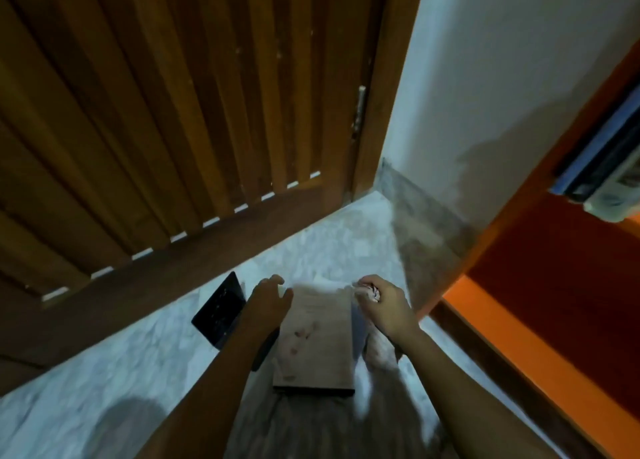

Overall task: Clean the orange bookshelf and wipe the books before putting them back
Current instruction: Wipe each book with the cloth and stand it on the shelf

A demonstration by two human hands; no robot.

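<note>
Pale book (pixel 313 340) is lying flat across the person's legs (pixel 311 424). Left hand (pixel 268 297) is hovering at the pale book's far left corner with its fingers curled; through the blur I cannot tell whether it is gripping the edge. Right hand (pixel 379 302) is clenching a small crumpled cloth (pixel 373 294) just off the pale book's far right corner. A dark book (pixel 218 311) is lying on the marbled floor (pixel 104 372) just left of the pale book. The orange bookshelf (pixel 554 285) is standing to the right of the pale book, with stacked books (pixel 602 181) sitting in it.
</note>
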